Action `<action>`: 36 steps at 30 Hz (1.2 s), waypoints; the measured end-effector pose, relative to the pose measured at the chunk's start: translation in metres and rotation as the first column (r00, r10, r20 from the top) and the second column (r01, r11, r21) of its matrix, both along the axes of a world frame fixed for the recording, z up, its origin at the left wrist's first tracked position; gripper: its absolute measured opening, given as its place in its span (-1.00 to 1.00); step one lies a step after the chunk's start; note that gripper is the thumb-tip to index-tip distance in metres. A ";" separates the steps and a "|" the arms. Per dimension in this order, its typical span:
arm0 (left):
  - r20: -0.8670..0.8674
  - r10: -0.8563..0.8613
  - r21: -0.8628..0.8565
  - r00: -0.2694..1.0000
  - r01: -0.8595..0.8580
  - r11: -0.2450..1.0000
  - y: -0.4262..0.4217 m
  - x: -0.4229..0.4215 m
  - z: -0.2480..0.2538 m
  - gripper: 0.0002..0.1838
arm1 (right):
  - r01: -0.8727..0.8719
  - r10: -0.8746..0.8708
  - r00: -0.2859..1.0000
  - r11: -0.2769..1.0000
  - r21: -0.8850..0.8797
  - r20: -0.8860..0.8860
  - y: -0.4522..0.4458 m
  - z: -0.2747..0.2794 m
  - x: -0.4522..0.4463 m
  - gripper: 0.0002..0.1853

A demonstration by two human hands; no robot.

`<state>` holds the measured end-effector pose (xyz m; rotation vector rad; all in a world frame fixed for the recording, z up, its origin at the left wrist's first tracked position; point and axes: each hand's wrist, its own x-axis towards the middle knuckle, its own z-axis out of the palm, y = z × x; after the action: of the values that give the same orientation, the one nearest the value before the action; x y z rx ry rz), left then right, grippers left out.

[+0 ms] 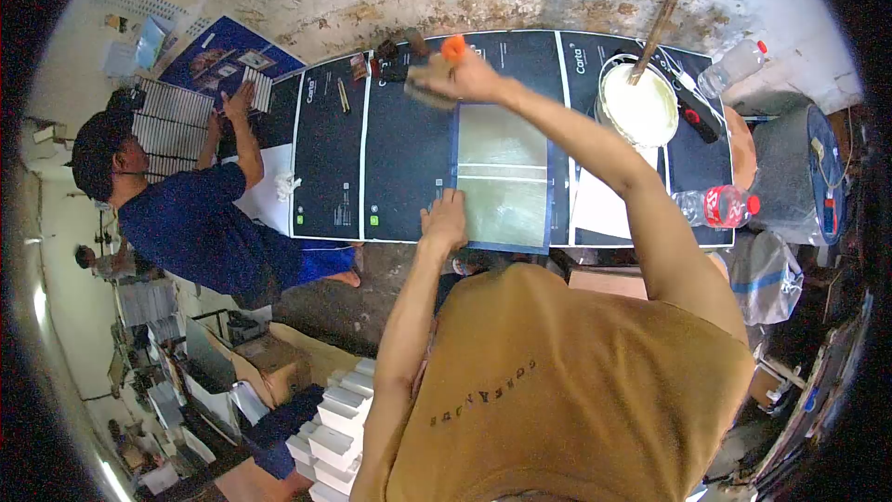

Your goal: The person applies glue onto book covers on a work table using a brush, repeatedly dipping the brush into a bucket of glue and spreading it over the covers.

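Note:
Over the far edge of the table, my right hand (465,79) is closed round a blurred brush-like tool (429,91) with an orange part (453,46) sticking up. Motion smears its tan end. My left hand (444,221) lies with fingers stretched out at the left edge of a blue-edged sheet (503,244). Two grey boards, a smaller far one (502,135) and a larger near one (502,209), sit on this sheet with a narrow strip between them. Their surface looks shiny.
A bucket of white paste (641,107) with a stick (664,19) stands to the right. Bottles (729,206) (734,70) and white paper (604,200) are near it. Black panels marked Carta (325,149) cover the table. On the left, a co-worker (204,214) handles a dark blue piece.

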<state>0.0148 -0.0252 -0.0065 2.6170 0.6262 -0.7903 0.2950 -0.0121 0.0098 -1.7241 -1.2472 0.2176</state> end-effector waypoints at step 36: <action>0.017 -0.089 0.011 0.996 0.089 0.996 0.010 0.001 0.000 -0.24 | -0.102 0.291 0.920 0.824 -0.558 0.262 -0.121 -0.017 -0.056 -0.54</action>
<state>0.0161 -0.0147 -0.0066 2.6740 0.5128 -0.7917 0.2392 -0.1326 -0.0071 -2.1711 -1.7482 0.4449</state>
